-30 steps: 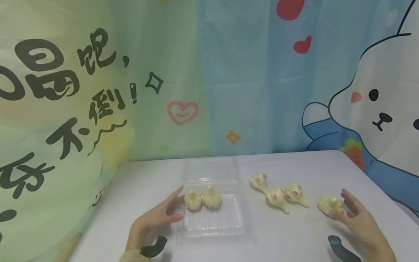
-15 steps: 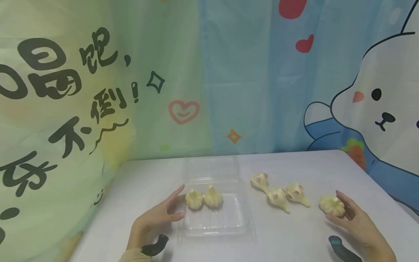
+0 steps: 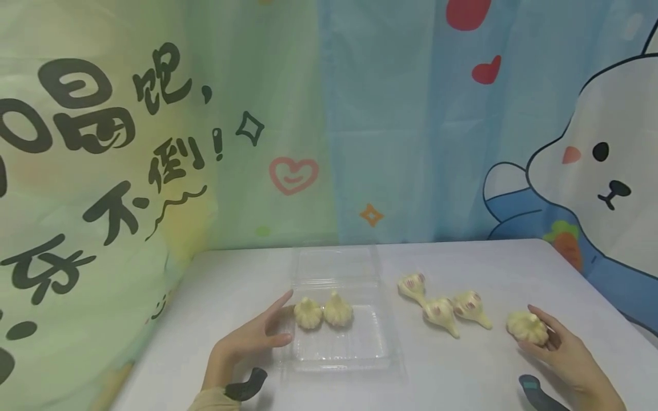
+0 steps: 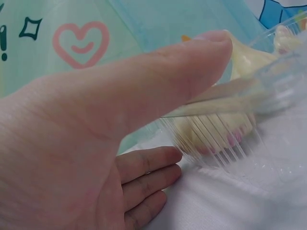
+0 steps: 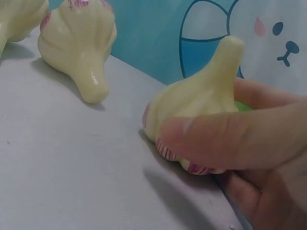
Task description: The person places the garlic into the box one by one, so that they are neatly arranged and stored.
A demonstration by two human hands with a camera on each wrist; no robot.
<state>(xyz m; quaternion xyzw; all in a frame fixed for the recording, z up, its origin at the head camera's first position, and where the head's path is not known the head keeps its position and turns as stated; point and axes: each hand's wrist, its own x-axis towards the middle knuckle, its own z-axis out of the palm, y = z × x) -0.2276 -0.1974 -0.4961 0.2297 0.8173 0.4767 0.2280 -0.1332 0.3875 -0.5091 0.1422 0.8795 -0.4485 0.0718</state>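
Note:
My right hand [image 3: 572, 353] holds a garlic bulb [image 3: 527, 327] at the table's right side. In the right wrist view the thumb lies across the near side of this bulb [image 5: 187, 103], stem up, with other fingers behind it. My left hand [image 3: 252, 335] rests at the left side of a clear plastic box [image 3: 354, 354], its thumb and fingers extended and apart. Two garlic bulbs [image 3: 338, 311] sit side by side in the box, stems up. Through the clear wall the left wrist view shows garlic [image 4: 211, 132] beyond the left thumb.
Between the box and my right hand, three more garlic bulbs [image 3: 439, 313] lie close together on the white table [image 3: 462, 377]. The box's clear lid [image 3: 334, 264] is folded back behind it. A printed curtain [image 3: 380, 114] hangs behind the table.
My right hand's fingers have come around the single garlic bulb at the right, and it has turned slightly. My left hand stays beside the box. The head view has shifted a little.

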